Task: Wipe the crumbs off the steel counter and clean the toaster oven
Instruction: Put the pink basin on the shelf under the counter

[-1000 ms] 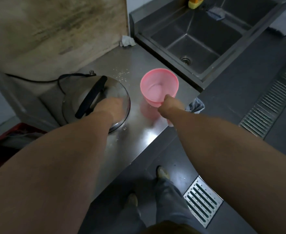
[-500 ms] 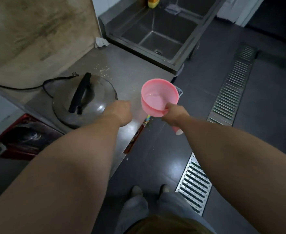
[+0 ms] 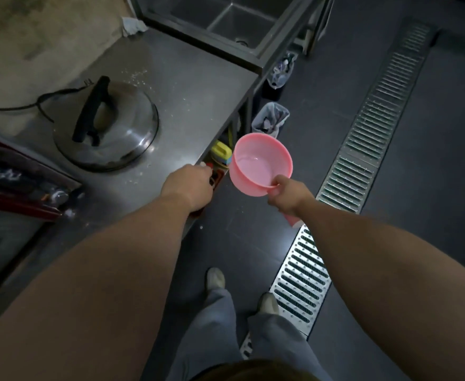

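Hands first: right hand [image 3: 286,195] grips the handle of a pink scoop [image 3: 261,167] with a little water in it, held off the surface over dark floor. Left hand [image 3: 188,187] sits at the steel surface's [image 3: 198,86] front edge, fingers curled under; cannot tell if it holds anything. Crumbs [image 3: 139,75] lie scattered well beyond it, past a domed metal lid [image 3: 116,127]. Open floor to the right, up to the drain grate [image 3: 368,133].
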A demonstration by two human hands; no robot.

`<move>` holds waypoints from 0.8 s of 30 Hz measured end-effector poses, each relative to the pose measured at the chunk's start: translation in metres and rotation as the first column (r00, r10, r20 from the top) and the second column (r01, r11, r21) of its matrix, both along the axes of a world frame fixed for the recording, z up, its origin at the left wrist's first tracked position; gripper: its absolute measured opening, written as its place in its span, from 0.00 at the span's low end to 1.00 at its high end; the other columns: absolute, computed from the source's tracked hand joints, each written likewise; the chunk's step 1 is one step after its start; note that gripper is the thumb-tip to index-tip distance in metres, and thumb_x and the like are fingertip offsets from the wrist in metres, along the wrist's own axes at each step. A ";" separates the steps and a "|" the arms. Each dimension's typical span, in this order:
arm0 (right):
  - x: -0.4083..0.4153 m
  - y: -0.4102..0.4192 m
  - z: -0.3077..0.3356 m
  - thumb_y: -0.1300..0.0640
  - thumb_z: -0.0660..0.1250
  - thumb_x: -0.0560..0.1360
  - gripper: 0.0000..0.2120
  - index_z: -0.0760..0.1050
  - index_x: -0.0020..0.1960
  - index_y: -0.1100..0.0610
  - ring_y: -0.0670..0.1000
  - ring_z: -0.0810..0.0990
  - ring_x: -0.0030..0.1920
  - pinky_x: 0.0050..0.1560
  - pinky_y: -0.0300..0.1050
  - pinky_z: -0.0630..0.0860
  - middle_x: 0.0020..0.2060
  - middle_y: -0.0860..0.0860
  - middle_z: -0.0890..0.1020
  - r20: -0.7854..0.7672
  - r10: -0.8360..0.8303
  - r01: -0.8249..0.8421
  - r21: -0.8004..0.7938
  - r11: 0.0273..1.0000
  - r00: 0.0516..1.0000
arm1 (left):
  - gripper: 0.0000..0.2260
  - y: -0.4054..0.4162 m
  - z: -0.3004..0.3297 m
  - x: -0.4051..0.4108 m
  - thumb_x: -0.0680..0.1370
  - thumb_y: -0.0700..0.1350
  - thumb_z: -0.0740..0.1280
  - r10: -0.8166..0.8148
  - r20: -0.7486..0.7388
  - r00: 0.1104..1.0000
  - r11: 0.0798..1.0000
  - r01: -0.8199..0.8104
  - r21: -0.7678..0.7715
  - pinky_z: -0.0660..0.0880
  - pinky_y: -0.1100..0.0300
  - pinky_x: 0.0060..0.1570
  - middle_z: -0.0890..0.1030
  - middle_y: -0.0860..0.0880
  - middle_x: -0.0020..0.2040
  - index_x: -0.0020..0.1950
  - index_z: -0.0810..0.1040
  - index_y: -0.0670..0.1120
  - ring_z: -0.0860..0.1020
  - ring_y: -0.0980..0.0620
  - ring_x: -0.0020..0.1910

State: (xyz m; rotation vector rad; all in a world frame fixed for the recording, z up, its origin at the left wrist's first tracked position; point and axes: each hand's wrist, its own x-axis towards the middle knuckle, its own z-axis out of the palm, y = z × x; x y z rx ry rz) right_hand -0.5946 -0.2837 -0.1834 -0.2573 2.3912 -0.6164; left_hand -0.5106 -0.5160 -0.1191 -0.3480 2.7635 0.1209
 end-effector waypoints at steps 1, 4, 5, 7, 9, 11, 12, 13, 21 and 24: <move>0.004 0.014 -0.006 0.52 0.68 0.69 0.16 0.72 0.56 0.46 0.58 0.81 0.42 0.48 0.52 0.81 0.47 0.56 0.80 -0.001 0.000 0.000 0.012 1.000 1.000 | 0.13 0.015 -0.005 0.003 0.78 0.46 0.59 -0.007 0.014 1.000 1.000 0.007 0.006 0.74 0.49 0.53 0.77 0.45 0.60 0.61 0.75 0.48 0.75 0.43 0.58; 0.016 0.047 -0.025 0.52 0.68 0.69 0.16 0.72 0.56 0.47 0.57 0.80 0.41 0.43 0.47 0.78 0.46 0.56 0.80 0.008 0.015 -0.016 0.050 0.999 1.000 | 0.12 0.050 -0.028 0.019 0.78 0.46 0.59 -0.013 0.079 0.997 0.999 0.009 0.046 0.76 0.48 0.53 0.77 0.45 0.60 0.60 0.75 0.48 0.76 0.43 0.57; 0.021 0.055 -0.030 0.52 0.68 0.69 0.16 0.72 0.56 0.48 0.57 0.78 0.41 0.42 0.44 0.75 0.46 0.56 0.80 0.013 0.025 -0.026 0.070 0.997 1.000 | 0.13 0.060 -0.037 0.026 0.78 0.46 0.59 -0.019 0.102 0.995 0.998 0.014 0.056 0.76 0.47 0.53 0.77 0.45 0.60 0.61 0.75 0.48 0.76 0.43 0.57; 0.031 0.069 -0.043 0.52 0.68 0.69 0.15 0.71 0.55 0.48 0.58 0.77 0.42 0.41 0.44 0.73 0.45 0.56 0.79 0.024 0.036 -0.038 0.100 0.994 0.999 | 0.15 0.075 -0.055 0.040 0.79 0.46 0.59 -0.033 0.156 0.987 0.997 0.022 0.073 0.76 0.47 0.56 0.76 0.45 0.63 0.65 0.73 0.48 0.75 0.44 0.60; 0.041 0.077 -0.059 0.51 0.67 0.69 0.14 0.70 0.53 0.47 0.57 0.78 0.40 0.42 0.46 0.77 0.44 0.56 0.79 0.044 0.041 -0.046 0.116 0.992 0.998 | 0.17 0.082 -0.072 0.052 0.80 0.46 0.59 -0.028 0.211 0.977 0.996 0.009 0.087 0.73 0.49 0.58 0.74 0.45 0.65 0.68 0.71 0.48 0.72 0.45 0.63; 0.050 0.078 -0.078 0.51 0.67 0.70 0.13 0.69 0.53 0.46 0.56 0.78 0.39 0.43 0.47 0.78 0.42 0.55 0.79 0.065 0.068 -0.076 0.136 0.988 0.996 | 0.18 0.083 -0.091 0.064 0.80 0.46 0.59 -0.008 0.238 0.971 0.995 -0.016 0.100 0.72 0.49 0.61 0.73 0.45 0.66 0.70 0.69 0.47 0.71 0.45 0.64; 0.053 0.076 -0.089 0.51 0.66 0.70 0.13 0.69 0.54 0.47 0.56 0.78 0.40 0.43 0.47 0.78 0.42 0.55 0.79 0.069 0.084 -0.094 0.148 0.984 0.994 | 0.18 0.081 -0.101 0.070 0.80 0.46 0.59 -0.003 0.239 0.971 0.994 -0.023 0.104 0.72 0.49 0.63 0.73 0.45 0.67 0.70 0.69 0.47 0.71 0.45 0.65; 0.057 0.073 -0.100 0.51 0.66 0.71 0.13 0.69 0.54 0.47 0.57 0.77 0.41 0.43 0.46 0.76 0.42 0.55 0.78 0.072 0.101 -0.111 0.165 0.980 0.992 | 0.19 0.078 -0.112 0.075 0.80 0.46 0.59 0.000 0.240 0.971 0.994 -0.026 0.106 0.71 0.49 0.64 0.72 0.45 0.67 0.71 0.68 0.47 0.70 0.45 0.66; 0.091 -0.015 -0.207 0.50 0.65 0.71 0.12 0.68 0.53 0.46 0.58 0.76 0.41 0.41 0.43 0.71 0.40 0.54 0.77 0.102 0.196 -0.212 0.194 0.958 0.975 | 0.21 -0.001 -0.222 0.141 0.78 0.49 0.60 0.075 0.197 0.977 0.996 -0.082 0.030 0.66 0.50 0.68 0.72 0.47 0.68 0.70 0.68 0.47 0.68 0.47 0.68; 0.108 -0.071 -0.250 0.50 0.66 0.71 0.14 0.68 0.55 0.46 0.58 0.76 0.42 0.40 0.43 0.70 0.42 0.54 0.77 0.139 0.271 -0.292 0.170 0.941 0.953 | 0.22 -0.040 -0.267 0.178 0.77 0.50 0.60 0.096 0.232 0.968 0.995 -0.095 -0.014 0.63 0.52 0.68 0.71 0.47 0.68 0.70 0.69 0.46 0.67 0.46 0.68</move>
